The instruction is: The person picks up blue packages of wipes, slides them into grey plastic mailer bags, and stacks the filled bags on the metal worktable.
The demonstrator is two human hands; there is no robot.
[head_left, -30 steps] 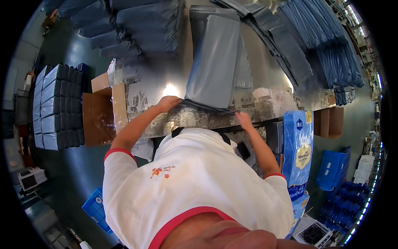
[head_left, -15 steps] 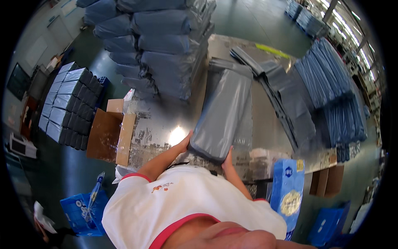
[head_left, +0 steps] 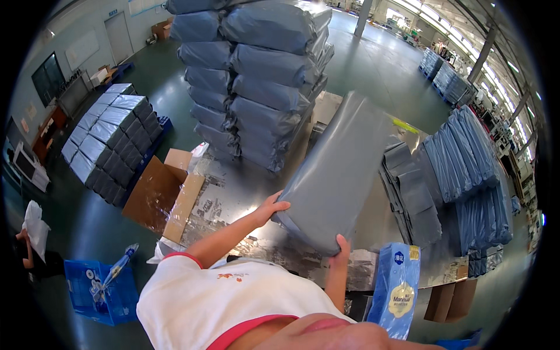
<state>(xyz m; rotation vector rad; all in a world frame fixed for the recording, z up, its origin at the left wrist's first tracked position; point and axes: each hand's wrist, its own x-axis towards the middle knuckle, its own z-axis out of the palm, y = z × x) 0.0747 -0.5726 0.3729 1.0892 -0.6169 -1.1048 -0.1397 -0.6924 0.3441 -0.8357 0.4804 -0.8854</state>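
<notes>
A long grey plastic-wrapped package [head_left: 338,169] is held between my two hands, lifted at a slant above the metal-topped table [head_left: 227,192]. My left hand [head_left: 272,208] presses its near left side, thumb on top. Around the near right corner close the fingers of my right hand [head_left: 339,249]. The far end of the package is smeared by motion. To its right lie flat grey plastic bags [head_left: 411,192], folded in a loose pile. Just left of it rises a tall stack of similar grey packages [head_left: 271,76].
Blue-grey bag bundles [head_left: 461,151] are piled at the table's right. An open cardboard box [head_left: 153,195] stands at the left edge. A blue pack [head_left: 395,286] is near my right arm. Left on the floor are a blue crate [head_left: 96,291], stacked packages [head_left: 111,140] and another person's hand [head_left: 23,234].
The grey package has been lifted off the table and shifted right and toward the far side, with both hands still on it. My view has tilted up.
</notes>
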